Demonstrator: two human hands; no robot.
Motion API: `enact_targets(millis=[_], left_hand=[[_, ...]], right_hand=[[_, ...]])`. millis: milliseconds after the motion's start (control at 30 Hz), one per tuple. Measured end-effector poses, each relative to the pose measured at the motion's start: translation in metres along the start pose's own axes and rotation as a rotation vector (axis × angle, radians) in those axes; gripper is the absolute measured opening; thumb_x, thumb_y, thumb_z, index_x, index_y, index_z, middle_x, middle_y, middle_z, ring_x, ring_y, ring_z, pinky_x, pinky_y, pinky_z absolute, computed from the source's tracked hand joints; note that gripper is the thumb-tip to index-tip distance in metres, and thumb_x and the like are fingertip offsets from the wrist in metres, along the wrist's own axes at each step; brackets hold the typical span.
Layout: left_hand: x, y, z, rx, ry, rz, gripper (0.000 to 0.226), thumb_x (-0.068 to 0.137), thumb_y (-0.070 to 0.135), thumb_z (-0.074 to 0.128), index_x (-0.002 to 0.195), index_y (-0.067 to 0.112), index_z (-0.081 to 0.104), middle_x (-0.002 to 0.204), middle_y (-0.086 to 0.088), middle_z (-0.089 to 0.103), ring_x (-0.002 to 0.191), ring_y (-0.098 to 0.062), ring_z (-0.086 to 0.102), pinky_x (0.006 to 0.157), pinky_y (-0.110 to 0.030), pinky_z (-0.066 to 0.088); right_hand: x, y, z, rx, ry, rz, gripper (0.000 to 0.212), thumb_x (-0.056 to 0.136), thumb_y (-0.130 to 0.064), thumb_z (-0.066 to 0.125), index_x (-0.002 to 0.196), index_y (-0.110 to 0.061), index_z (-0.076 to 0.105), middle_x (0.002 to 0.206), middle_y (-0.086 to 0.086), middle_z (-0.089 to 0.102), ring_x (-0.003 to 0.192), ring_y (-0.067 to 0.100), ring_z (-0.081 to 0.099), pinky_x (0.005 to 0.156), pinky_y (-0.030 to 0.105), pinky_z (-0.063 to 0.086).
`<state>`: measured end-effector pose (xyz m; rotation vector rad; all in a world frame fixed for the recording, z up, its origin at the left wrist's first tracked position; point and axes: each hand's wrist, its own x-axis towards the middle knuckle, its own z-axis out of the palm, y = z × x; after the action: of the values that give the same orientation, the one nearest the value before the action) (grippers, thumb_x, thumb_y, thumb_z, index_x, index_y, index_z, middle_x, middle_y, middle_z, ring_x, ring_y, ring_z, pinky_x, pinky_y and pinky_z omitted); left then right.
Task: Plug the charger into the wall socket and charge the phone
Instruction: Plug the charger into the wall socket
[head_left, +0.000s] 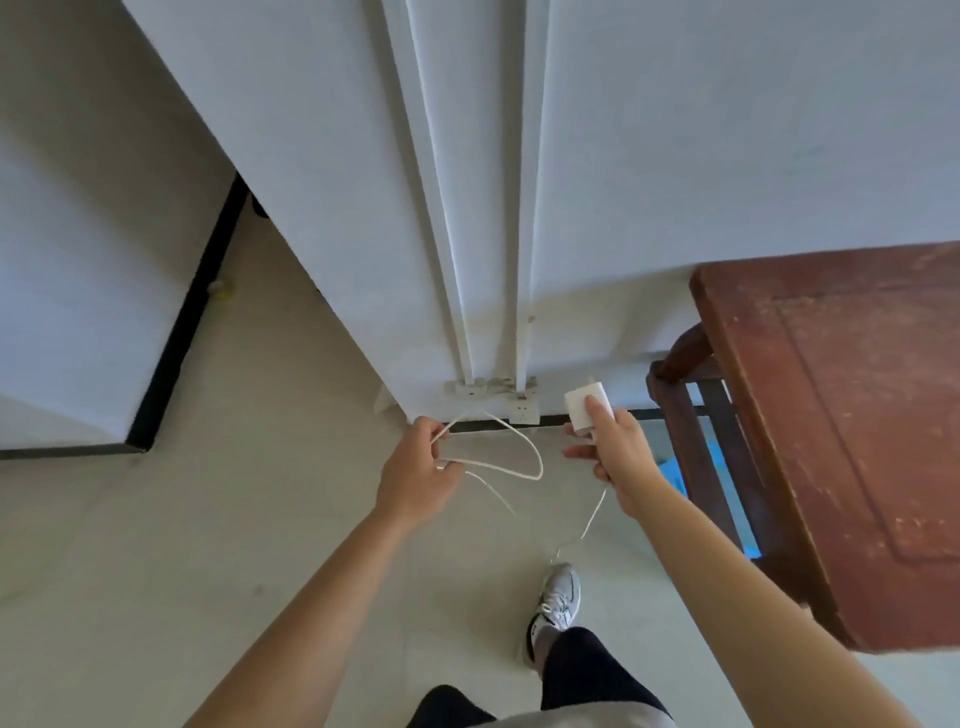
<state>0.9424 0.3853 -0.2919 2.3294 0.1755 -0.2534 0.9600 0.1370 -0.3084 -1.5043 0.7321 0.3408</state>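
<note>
My right hand (615, 457) grips a white charger block (584, 410), its prongs pointing up toward the wall. A white wall socket (522, 413) sits low on the wall just left of the charger. My left hand (418, 470) pinches a loop of the white cable (511, 449), which trails down from both hands toward the floor. No phone shows in this view.
A worn red-brown wooden table (852, 415) stands close on the right, against the wall. White conduit strips (467, 208) run down the wall to the socket. A black skirting line (182, 332) marks the wall corner at left. My shoe (558, 603) stands on the pale floor.
</note>
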Motion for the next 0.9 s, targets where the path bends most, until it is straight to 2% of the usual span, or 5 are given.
enact_targets(millis=[300, 433, 667, 800, 900], left_hand=[[0.121, -0.074, 0.123, -0.111, -0.199, -0.138, 0.038, 0.093, 0.034, 0.038, 0.117, 0.018, 0.064, 0.107, -0.007, 0.064, 0.098, -0.017, 0.061, 0.090, -0.034, 0.047], [0.169, -0.131, 0.174, -0.061, -0.196, -0.188, 0.032, 0.100, 0.039, 0.042, 0.124, 0.021, 0.052, 0.080, 0.006, 0.066, 0.070, 0.003, 0.062, 0.062, -0.022, 0.046], [0.271, -0.268, 0.290, 0.045, -0.318, -0.166, 0.029, 0.090, 0.014, 0.058, 0.118, 0.017, 0.065, 0.129, -0.004, 0.057, 0.094, -0.025, 0.064, 0.095, -0.036, 0.050], [0.318, -0.320, 0.343, -0.130, -0.288, -0.207, 0.060, 0.092, 0.041, 0.059, 0.145, 0.025, 0.036, 0.133, 0.009, 0.048, 0.082, -0.030, 0.067, 0.051, -0.019, 0.054], [0.350, -0.342, 0.372, 0.052, -0.219, -0.035, 0.054, 0.095, 0.036, 0.055, 0.144, 0.016, 0.042, 0.143, -0.002, 0.046, 0.107, -0.026, 0.064, 0.086, -0.034, 0.055]], right_hand=[[0.155, 0.097, 0.029, -0.004, 0.142, 0.110, 0.033, 0.098, -0.046, 0.051, 0.123, -0.025, 0.044, 0.108, 0.000, 0.066, 0.055, 0.004, 0.072, 0.057, 0.028, 0.040], [0.206, 0.160, 0.057, -0.007, 0.176, 0.133, 0.033, 0.097, -0.044, 0.056, 0.119, -0.022, 0.047, 0.102, -0.003, 0.067, 0.063, 0.008, 0.075, 0.053, 0.027, 0.039], [0.335, 0.284, 0.121, -0.162, 0.184, 0.058, 0.023, 0.101, -0.036, 0.053, 0.114, -0.021, 0.041, 0.099, 0.007, 0.073, 0.055, -0.011, 0.065, 0.040, 0.008, 0.038], [0.404, 0.322, 0.142, -0.387, 0.218, -0.182, 0.036, 0.102, -0.038, 0.053, 0.125, -0.012, 0.045, 0.085, -0.002, 0.068, 0.079, 0.017, 0.069, 0.057, 0.029, 0.048], [0.446, 0.338, 0.148, -0.525, 0.264, -0.349, 0.045, 0.103, -0.039, 0.051, 0.131, -0.005, 0.047, 0.083, 0.001, 0.063, 0.076, 0.028, 0.065, 0.061, 0.035, 0.046]])
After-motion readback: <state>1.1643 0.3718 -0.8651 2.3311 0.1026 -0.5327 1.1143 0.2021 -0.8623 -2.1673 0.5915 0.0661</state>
